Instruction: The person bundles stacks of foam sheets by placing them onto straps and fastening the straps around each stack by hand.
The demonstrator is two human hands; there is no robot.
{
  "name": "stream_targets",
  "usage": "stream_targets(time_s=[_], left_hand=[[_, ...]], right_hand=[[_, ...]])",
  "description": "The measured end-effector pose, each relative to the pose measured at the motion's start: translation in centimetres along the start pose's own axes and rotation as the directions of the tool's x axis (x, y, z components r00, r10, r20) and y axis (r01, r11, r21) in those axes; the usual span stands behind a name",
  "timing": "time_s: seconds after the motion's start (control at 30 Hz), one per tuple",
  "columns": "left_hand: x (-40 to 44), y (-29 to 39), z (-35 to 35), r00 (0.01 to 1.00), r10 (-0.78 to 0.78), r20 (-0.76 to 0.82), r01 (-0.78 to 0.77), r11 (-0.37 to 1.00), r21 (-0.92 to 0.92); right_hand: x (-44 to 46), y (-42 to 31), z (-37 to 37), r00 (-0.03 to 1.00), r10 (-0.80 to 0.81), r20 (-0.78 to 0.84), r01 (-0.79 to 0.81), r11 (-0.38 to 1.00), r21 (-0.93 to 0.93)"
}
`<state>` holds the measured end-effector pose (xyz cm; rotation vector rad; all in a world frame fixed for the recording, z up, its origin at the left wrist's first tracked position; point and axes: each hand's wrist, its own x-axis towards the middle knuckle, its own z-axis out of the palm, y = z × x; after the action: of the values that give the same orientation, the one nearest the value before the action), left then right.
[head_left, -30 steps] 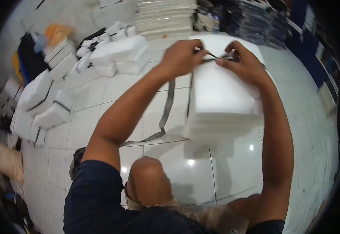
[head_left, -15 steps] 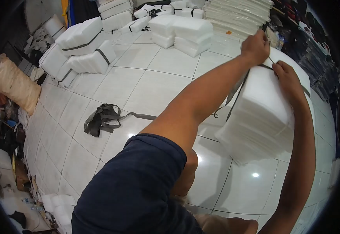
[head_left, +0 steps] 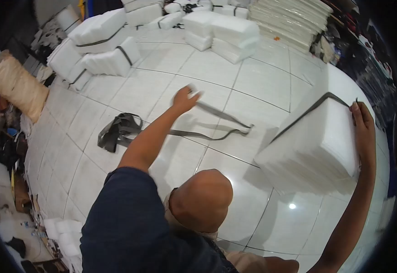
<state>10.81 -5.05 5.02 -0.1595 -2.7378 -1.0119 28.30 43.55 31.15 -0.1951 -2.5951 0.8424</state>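
A tall stack of white foam sheets (head_left: 307, 136) stands on the tiled floor at the right, with a dark strap (head_left: 305, 111) round it. At the stack's upper right edge, my right hand (head_left: 362, 118) pinches the strap's short dark end. My left hand (head_left: 187, 98) is out over the floor at the centre, its fingers curled round a loose grey strap (head_left: 221, 113). That strap runs down to the floor, bends near the stack and leads back left to a tangled heap of strap (head_left: 119, 129).
Strapped white foam bundles (head_left: 98, 34) lie at the upper left. More foam blocks (head_left: 226, 32) sit at the top centre, near a pile of cream sheets (head_left: 289, 18). A beige roll (head_left: 21, 86) and clutter line the left. My bent knee (head_left: 203, 200) is below centre.
My left hand has left the stack and moved left over the floor, drawing out the loose strap. My right hand has shifted to the stack's right edge. The view has turned rightward.
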Motion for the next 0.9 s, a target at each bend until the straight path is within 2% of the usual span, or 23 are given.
stream_targets(time_s=[0.03, 0.07, 0.1, 0.13, 0.17, 0.2, 0.27, 0.3, 0.33, 0.37, 0.4, 0.43, 0.5, 0.53, 0.57, 0.6, 0.63, 0.67, 0.73, 0.8, 0.83, 0.87, 0.9], left_hand=[[-3.2, -6.6, 0.7, 0.999, -0.001, -0.046, 0.007, 0.992, 0.124], [-7.7, -9.2, -1.3, 0.990, -0.142, 0.023, 0.138, 0.984, 0.114], [-11.6, -15.6, -1.2, 0.970, -0.241, -0.028, 0.242, 0.960, 0.141], [-15.9, -18.1, -2.9, 0.956, -0.289, -0.053, 0.291, 0.905, 0.310], [-20.1, -21.7, -3.5, 0.871, -0.444, -0.210, 0.486, 0.841, 0.238], [-24.2, -25.3, -4.0, 0.817, -0.490, -0.304, 0.569, 0.772, 0.284], [-30.1, -22.7, -6.7, 0.615, -0.672, -0.413, 0.788, 0.507, 0.349], [-31.8, -21.9, -7.5, 0.498, -0.749, -0.438, 0.861, 0.363, 0.358], [-33.1, -22.7, -6.7, 0.484, -0.757, -0.439, 0.868, 0.353, 0.350], [-34.1, -22.7, -5.9, 0.357, -0.784, -0.508, 0.927, 0.232, 0.293], [-35.0, -22.7, -5.2, 0.218, -0.789, -0.574, 0.968, 0.101, 0.229], [-35.1, -22.5, -4.2, 0.203, -0.765, -0.611, 0.977, 0.113, 0.183], [-34.7, -24.0, -1.3, 0.152, -0.637, -0.756, 0.986, 0.049, 0.156], [-33.6, -23.6, -1.2, 0.110, -0.634, -0.766, 0.993, 0.038, 0.110], [-33.1, -22.9, -1.4, 0.116, -0.636, -0.763, 0.992, 0.039, 0.119], [-33.0, -22.0, -1.9, 0.127, -0.642, -0.756, 0.990, 0.036, 0.136], [-32.7, -22.0, -2.3, 0.100, -0.644, -0.758, 0.994, 0.032, 0.104], [-32.5, -22.0, -2.6, 0.113, -0.650, -0.751, 0.993, 0.043, 0.113], [-32.8, -21.9, -2.2, 0.105, -0.666, -0.738, 0.994, 0.040, 0.105], [-32.7, -22.0, -2.3, 0.164, -0.587, -0.793, 0.985, 0.055, 0.163], [-32.6, -21.8, -2.4, 0.142, -0.587, -0.797, 0.988, 0.040, 0.147], [-32.4, -21.7, -2.6, 0.147, -0.583, -0.799, 0.988, 0.045, 0.149], [-32.2, -21.7, -2.7, 0.158, -0.580, -0.799, 0.986, 0.056, 0.154]], right_hand=[[0.0, 0.1, 0.1, 1.000, 0.016, -0.005, -0.016, 1.000, -0.021], [0.2, 0.2, 0.5, 0.994, -0.060, -0.093, 0.052, 0.994, -0.094], [0.4, 0.3, 0.6, 0.975, -0.141, -0.171, 0.110, 0.978, -0.177], [1.1, 0.1, -0.1, 0.992, -0.073, -0.101, 0.052, 0.980, -0.193], [2.3, 0.1, -0.6, 0.994, -0.053, -0.095, 0.030, 0.973, -0.227], [3.8, 0.1, -0.9, 0.998, -0.016, -0.056, 0.005, 0.980, -0.200], [5.1, -1.1, -0.3, 1.000, 0.010, 0.004, -0.009, 0.982, -0.186], [5.9, -2.6, 0.5, 0.998, -0.037, -0.046, 0.027, 0.980, -0.196], [5.3, -3.4, 1.4, 0.989, -0.092, -0.112, 0.069, 0.978, -0.197], [6.5, -4.1, 1.9, 0.992, -0.086, -0.087, 0.065, 0.973, -0.222], [7.3, -5.4, 2.7, 0.976, -0.162, -0.144, 0.116, 0.951, -0.285], [7.7, -7.0, 3.5, 0.948, -0.247, -0.202, 0.167, 0.924, -0.344], [11.6, -8.0, 3.6, 0.947, -0.288, -0.140, 0.280, 0.957, -0.073], [14.1, -6.8, 3.2, 0.867, -0.468, -0.172, 0.429, 0.876, -0.221], [11.2, -10.8, 5.4, 0.702, -0.710, -0.054, 0.666, 0.682, -0.303], [11.7, -16.2, 6.8, 0.843, -0.525, -0.121, 0.528, 0.849, -0.002], [12.6, -20.4, 7.2, 0.947, -0.302, -0.113, 0.322, 0.898, 0.299], [14.0, -22.4, 8.3, 0.938, -0.327, -0.115, 0.347, 0.890, 0.297], [16.9, -25.0, 11.0, 0.835, -0.507, -0.215, 0.509, 0.860, -0.051], [19.6, -27.3, 14.5, 0.688, -0.679, -0.258, 0.571, 0.725, -0.386], [20.9, -28.5, 16.8, 0.604, -0.755, -0.255, 0.563, 0.631, -0.534], [21.2, -30.7, 20.2, 0.891, -0.327, -0.314, 0.425, 0.842, 0.331], [22.5, -31.0, 23.6, 0.900, -0.257, -0.352, 0.425, 0.695, 0.580]])
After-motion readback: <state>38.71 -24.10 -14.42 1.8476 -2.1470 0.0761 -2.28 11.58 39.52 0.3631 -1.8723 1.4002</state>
